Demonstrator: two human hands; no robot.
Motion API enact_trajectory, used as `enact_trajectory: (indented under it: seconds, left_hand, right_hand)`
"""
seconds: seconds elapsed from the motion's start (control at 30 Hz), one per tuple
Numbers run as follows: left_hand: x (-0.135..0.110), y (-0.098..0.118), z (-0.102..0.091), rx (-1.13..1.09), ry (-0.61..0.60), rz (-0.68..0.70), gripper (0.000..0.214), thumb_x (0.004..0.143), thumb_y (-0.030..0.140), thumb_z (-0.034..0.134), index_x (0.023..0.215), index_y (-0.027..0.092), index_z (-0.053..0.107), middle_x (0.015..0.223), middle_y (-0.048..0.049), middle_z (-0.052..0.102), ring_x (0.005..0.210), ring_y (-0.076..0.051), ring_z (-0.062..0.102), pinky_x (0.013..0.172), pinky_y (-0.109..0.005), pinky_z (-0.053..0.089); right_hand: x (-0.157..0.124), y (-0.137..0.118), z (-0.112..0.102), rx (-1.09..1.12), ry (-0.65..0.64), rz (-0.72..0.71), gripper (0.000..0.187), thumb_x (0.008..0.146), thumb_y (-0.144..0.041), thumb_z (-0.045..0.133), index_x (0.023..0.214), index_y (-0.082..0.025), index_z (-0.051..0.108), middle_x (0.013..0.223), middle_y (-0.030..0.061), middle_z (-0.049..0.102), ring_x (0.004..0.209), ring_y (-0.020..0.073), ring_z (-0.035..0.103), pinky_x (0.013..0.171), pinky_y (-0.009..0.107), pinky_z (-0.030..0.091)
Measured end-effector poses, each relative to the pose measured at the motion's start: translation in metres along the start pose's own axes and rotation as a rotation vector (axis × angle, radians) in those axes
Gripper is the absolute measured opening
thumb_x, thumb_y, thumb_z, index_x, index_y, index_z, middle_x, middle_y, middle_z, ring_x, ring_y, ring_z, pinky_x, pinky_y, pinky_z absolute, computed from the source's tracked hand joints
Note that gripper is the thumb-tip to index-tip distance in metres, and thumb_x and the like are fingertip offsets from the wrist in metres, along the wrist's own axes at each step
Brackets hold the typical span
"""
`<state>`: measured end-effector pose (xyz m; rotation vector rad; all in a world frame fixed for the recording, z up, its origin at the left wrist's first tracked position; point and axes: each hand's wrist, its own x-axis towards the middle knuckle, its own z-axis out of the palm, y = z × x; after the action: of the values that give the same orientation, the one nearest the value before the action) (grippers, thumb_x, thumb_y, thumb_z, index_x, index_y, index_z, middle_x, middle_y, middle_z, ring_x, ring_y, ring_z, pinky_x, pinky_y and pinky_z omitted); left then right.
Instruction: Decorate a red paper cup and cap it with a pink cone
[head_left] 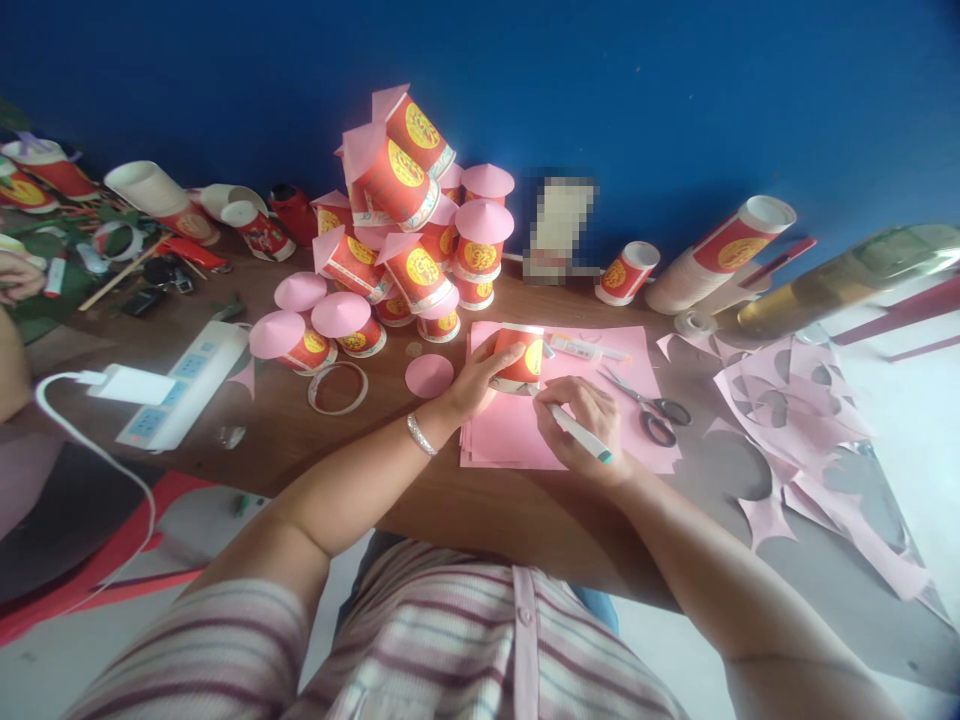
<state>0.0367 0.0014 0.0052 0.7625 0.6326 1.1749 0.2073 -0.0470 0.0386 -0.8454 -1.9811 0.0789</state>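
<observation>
My left hand (480, 382) is closed around a red paper cup (517, 372) with a yellow emblem, its thumb across the side. In my right hand (583, 425) is a white marker (581, 432) with a green end, its tip side toward the lower edge of the cup. Both hands are over a stack of pink paper (510, 440). On the paper behind my right hand lie another white marker (577, 346) and black-handled scissors (656, 412). A pink paper disc (429, 376) rests left of the stack.
Red cups with pink cone tops (424, 270) are piled at the back. A power strip (180, 385) with a plugged charger and a tape roll (337, 388) lie left. Pink offcuts (802, 410) spread right, near stacked cups (720, 250). Another person's hand (19, 275) shows far left.
</observation>
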Motion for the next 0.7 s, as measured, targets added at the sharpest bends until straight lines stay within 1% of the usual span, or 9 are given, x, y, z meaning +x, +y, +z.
enact_trajectory:
  seconds: [0.17,0.3,0.47,0.7]
  left_hand:
    - [-0.0001,-0.0007,-0.0014,-0.01,-0.02,-0.018,0.015,0.092,0.033,0.075,0.097,0.019,0.074,0.095,-0.0043,0.075,0.094,-0.023,0.073,0.079,-0.036,0.061]
    - [-0.0001,-0.0008,-0.0022,0.006,-0.028,-0.02,0.017,0.092,0.034,0.075,0.098,0.019,0.074,0.093,-0.0049,0.074,0.09,-0.023,0.072,0.079,-0.037,0.061]
    - [-0.0008,0.0001,-0.0028,0.04,-0.045,-0.034,0.019,0.093,0.036,0.072,0.099,0.019,0.073,0.09,-0.0057,0.074,0.088,-0.024,0.072,0.081,-0.04,0.06]
    - [-0.0008,0.001,-0.0017,0.037,-0.053,-0.039,0.022,0.095,0.04,0.07,0.098,0.018,0.073,0.09,-0.0058,0.073,0.086,-0.022,0.071,0.081,-0.038,0.059]
  right_hand:
    - [0.0,0.0018,0.0003,-0.016,0.004,-0.015,0.018,0.092,-0.008,0.062,0.095,-0.025,0.057,0.073,-0.0021,0.066,0.065,0.0166,0.067,0.063,0.029,0.052]
    - [0.0001,0.0019,-0.0005,-0.022,0.004,-0.026,0.018,0.092,-0.008,0.061,0.095,-0.025,0.057,0.074,-0.0017,0.067,0.065,0.016,0.066,0.063,0.029,0.052]
    - [0.0001,0.002,-0.0004,-0.046,0.014,-0.007,0.018,0.091,-0.007,0.062,0.093,-0.024,0.058,0.074,-0.0016,0.067,0.065,0.0154,0.066,0.064,0.028,0.052]
    - [0.0021,0.0008,-0.0021,-0.056,0.016,-0.02,0.019,0.091,-0.006,0.062,0.094,-0.024,0.057,0.075,-0.0012,0.068,0.065,0.0152,0.066,0.063,0.028,0.052]
